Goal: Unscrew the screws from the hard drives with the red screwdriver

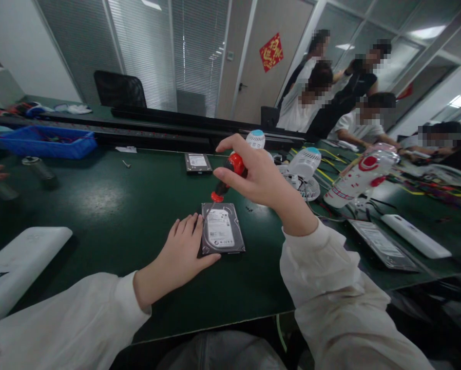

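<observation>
A hard drive [221, 231] with a white label lies flat on the green table, label side up. My left hand [184, 246] rests along its left edge, fingers stretched out and the thumb at its near edge. Above the drive, my right hand [255, 172] holds a red and black screwdriver [223, 185] by the handle. The screwdriver is tilted, and its thin shaft reaches down to the drive's upper left part. Whether the tip sits in a screw is too small to tell. Several tiny dark bits, perhaps screws [249, 209], lie right of the drive.
Farther back lies a second hard drive [198, 162]; a third hard drive [380, 244] is at the right. Small white fans [303, 163], a patterned bottle [359, 177] and cables stand at right. A blue basket [49, 144] and white power bank [26, 267] are left. Several people sit beyond.
</observation>
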`<action>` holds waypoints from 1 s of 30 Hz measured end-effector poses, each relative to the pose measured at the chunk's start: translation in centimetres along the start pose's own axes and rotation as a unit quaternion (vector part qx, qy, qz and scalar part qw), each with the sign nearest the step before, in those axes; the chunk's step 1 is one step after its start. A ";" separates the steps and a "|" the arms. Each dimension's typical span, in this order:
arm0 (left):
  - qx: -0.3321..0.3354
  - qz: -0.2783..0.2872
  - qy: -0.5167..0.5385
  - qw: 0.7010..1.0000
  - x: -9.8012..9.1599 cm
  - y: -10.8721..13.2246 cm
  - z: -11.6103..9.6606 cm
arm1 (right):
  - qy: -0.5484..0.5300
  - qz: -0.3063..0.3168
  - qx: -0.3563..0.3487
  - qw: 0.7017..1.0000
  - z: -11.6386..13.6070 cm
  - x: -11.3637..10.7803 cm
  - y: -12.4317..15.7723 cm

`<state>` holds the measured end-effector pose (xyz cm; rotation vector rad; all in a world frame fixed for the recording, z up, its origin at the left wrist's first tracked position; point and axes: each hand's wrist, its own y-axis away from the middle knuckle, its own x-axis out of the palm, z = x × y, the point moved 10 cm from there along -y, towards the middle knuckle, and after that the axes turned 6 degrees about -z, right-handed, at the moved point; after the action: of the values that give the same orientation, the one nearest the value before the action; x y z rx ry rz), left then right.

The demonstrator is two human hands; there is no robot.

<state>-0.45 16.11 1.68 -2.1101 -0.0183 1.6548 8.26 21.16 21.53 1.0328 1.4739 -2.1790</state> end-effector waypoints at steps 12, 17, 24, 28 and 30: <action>0.005 -0.002 -0.016 1.000 0.0 0.1 0.0 | -0.027 0.000 -0.010 1.000 0.4 0.0 0.0; 0.002 -0.004 -0.009 1.000 0.1 0.1 0.1 | -0.120 0.007 -0.050 0.991 1.3 0.5 0.1; -0.001 0.010 0.001 1.000 0.0 -0.1 0.0 | -0.056 -0.071 -0.024 0.996 0.6 0.7 0.1; -0.001 0.021 -0.005 1.000 -0.1 -0.2 -0.1 | -0.150 -0.045 -0.064 0.986 1.4 1.1 0.3; 0.000 0.014 -0.006 1.000 -0.2 -0.2 -0.2 | -0.181 -0.051 -0.063 0.980 1.4 1.2 0.3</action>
<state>-0.26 16.13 1.98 -2.1094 0.0067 1.6832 7.09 19.96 20.80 0.4955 1.4913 -2.1651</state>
